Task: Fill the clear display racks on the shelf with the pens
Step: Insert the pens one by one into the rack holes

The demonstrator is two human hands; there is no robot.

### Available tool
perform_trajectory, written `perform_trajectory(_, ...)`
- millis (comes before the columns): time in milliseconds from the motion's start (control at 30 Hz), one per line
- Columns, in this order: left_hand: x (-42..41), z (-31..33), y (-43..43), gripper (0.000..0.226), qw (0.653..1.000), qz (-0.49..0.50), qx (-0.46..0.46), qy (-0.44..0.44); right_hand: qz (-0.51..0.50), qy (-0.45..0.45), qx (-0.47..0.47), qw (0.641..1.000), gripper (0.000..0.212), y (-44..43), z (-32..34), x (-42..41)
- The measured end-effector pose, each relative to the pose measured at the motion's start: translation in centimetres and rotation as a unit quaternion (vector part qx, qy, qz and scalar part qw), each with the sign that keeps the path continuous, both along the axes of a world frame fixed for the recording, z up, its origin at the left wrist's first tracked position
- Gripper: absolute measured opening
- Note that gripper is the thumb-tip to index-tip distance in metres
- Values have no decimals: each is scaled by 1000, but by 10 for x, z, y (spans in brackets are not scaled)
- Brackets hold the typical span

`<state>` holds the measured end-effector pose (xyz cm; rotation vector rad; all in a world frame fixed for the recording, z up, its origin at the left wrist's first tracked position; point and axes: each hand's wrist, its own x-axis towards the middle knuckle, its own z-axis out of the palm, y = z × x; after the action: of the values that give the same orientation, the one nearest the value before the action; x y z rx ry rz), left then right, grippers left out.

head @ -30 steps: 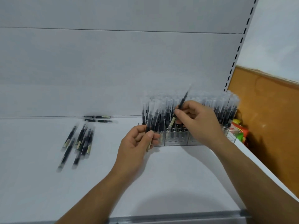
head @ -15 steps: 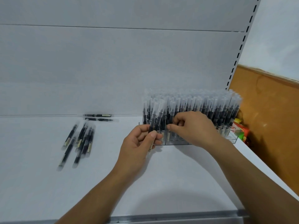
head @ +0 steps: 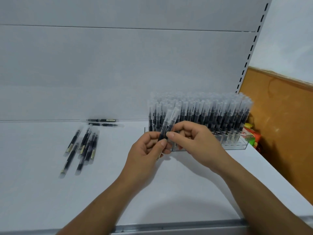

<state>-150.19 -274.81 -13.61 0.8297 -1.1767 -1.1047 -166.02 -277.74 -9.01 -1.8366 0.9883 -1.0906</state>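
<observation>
A clear display rack stands at the back right of the white shelf, packed with several upright black pens with frosted caps. My left hand grips two such pens upright in front of the rack's left end. My right hand pinches one of these held pens between thumb and forefinger, just above my left thumb. A loose pile of pens lies flat on the shelf at the left, with two more pens lying crosswise against the back panel.
The shelf's back panel rises right behind the rack. A slotted upright marks the shelf's right end, with an orange board beyond it. Colourful packets sit just right of the rack. A metal strip edges the shelf front.
My right hand put its pen down into the rack, then drew back left to the pens in my left hand and now pinches one of them. My left hand stayed in place.
</observation>
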Motion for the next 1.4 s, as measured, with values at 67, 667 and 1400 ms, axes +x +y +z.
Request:
perform_trajectory(67, -1, 1, 1, 16, 1000, -2, -2, -11, -13, -15, -12, 1000, 12, 0, 0, 2)
perform_trajectory(667, 2, 6, 2, 9, 997, 58, 15, -37, -195, 96, -134, 967, 13, -33, 26, -34)
perform_trajectory(1400, -1, 3, 4, 16, 998, 29, -10, -56, -22, 70, -41, 996, 11, 1, 9, -10)
